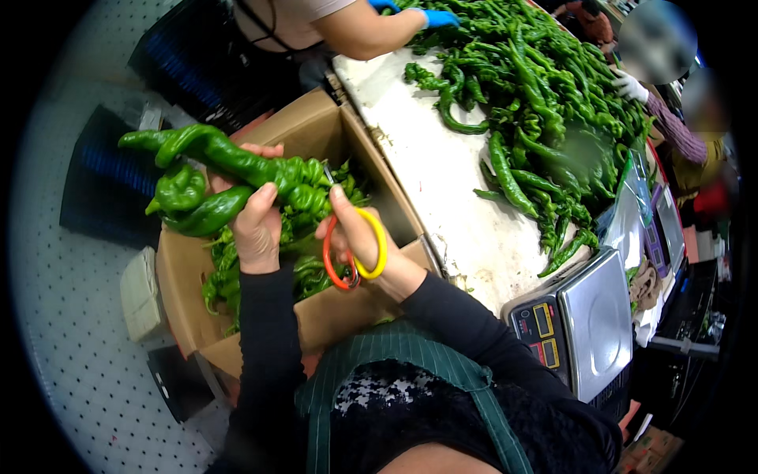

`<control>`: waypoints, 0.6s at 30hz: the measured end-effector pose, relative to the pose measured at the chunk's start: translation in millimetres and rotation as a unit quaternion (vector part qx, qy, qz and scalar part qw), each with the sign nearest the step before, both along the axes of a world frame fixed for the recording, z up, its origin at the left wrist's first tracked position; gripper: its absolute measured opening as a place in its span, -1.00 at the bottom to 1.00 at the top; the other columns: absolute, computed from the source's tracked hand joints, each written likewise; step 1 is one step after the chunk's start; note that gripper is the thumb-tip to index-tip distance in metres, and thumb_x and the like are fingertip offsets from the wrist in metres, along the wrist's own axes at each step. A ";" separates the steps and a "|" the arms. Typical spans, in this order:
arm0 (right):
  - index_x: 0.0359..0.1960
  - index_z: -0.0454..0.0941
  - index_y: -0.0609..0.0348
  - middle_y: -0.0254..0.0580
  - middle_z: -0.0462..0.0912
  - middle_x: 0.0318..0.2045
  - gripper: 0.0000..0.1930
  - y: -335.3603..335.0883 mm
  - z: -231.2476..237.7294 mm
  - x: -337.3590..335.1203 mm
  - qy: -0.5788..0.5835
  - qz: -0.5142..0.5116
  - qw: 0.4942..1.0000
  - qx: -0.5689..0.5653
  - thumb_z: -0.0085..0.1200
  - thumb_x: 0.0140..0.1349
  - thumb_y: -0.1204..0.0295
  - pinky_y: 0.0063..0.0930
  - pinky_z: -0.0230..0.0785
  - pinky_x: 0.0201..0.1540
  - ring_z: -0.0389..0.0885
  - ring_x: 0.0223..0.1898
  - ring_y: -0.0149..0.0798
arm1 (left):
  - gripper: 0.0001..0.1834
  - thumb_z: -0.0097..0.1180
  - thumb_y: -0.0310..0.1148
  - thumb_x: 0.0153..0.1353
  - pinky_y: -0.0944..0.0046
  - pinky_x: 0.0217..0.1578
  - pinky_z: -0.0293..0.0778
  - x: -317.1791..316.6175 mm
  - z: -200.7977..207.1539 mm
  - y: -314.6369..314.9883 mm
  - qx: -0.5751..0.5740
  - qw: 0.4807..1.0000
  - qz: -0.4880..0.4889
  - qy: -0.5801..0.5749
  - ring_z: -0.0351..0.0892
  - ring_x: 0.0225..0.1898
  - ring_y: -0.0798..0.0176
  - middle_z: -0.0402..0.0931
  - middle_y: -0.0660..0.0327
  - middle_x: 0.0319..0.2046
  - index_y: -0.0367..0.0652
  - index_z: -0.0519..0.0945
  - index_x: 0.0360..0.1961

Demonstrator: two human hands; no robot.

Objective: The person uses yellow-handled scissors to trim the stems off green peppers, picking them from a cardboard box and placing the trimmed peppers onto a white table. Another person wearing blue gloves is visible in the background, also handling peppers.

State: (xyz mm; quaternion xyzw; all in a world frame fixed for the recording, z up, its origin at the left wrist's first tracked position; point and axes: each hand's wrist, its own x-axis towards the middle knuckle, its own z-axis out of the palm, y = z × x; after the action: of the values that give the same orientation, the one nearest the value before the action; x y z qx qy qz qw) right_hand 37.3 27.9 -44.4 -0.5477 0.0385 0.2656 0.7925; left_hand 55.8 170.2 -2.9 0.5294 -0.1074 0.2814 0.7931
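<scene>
My left hand (257, 229) is closed around a bunch of long, wrinkled green peppers (213, 150), held up over an open cardboard box (178, 276). Beside it, my right hand (359, 241) grips scissors (380, 245) with one red and one yellow handle loop. The short blades point up toward the stem ends of the peppers, close to my left thumb. Whether the blades touch a stem cannot be made out. Loose green peppers (312, 278) and stems lie inside the box below both hands.
A white table (410, 150) to the right bears a large heap of green peppers (545, 95). A scale (596, 316) with a metal plate stands at its near end. Across the box, a person in blue gloves (438, 17) reaches into the heap. Dark stacked crates (103, 178) stand left.
</scene>
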 end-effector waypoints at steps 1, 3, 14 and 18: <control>-0.64 0.51 0.29 -0.37 0.30 -0.82 -0.25 -0.7 -0.9 0.5 0.015 0.001 1.000 0.005 -0.19 0.29 -0.25 -0.55 0.14 -0.72 0.25 -0.81 -0.45 | -0.39 0.19 -0.48 -0.16 -0.08 0.18 0.33 2.5 2.1 -1.1 0.012 1.000 -0.002 0.002 0.48 -0.05 0.07 0.41 0.08 -0.14 -0.23 0.34 0.03; -0.60 0.50 0.30 -0.40 0.28 -0.82 -0.23 2.3 -11.8 3.4 0.067 0.007 0.995 0.073 -0.17 0.24 -0.31 -0.55 0.12 -0.74 0.22 -0.82 -0.46 | -0.38 0.19 -0.48 -0.09 -0.01 0.12 0.41 14.8 1.2 2.5 0.046 0.999 -0.028 0.007 0.48 -0.01 0.07 0.42 0.09 -0.12 -0.20 0.33 0.08; -0.12 0.55 0.13 -0.22 0.65 -0.26 -0.61 30.5 -83.8 13.9 0.268 0.006 0.898 0.348 -0.12 0.38 0.06 -0.27 0.52 -0.15 0.64 -0.23 -0.21 | -0.76 0.15 -0.53 0.06 0.18 -0.25 0.60 150.5 -51.6 -161.0 -0.025 0.850 -0.379 0.366 0.62 -0.35 0.14 0.55 0.08 -0.37 -0.32 0.48 -0.21; 0.00 0.49 0.16 -0.16 0.59 -0.07 -0.62 57.3 -165.7 17.9 0.174 0.085 0.762 0.618 -0.18 0.44 0.13 -0.25 0.40 0.11 0.53 0.02 -0.24 | -0.79 0.20 -0.56 0.08 0.20 -0.31 0.61 174.4 -66.0 -242.1 -0.071 0.845 -0.373 0.377 0.61 -0.36 0.19 0.56 0.14 -0.32 -0.35 0.54 -0.22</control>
State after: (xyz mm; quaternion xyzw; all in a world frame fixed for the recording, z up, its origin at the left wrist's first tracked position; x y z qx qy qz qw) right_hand 55.2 85.3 -210.1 0.1154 -0.0435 0.3893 0.9128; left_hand 230.2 -71.9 -68.9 0.4568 0.0308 -0.2503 0.8531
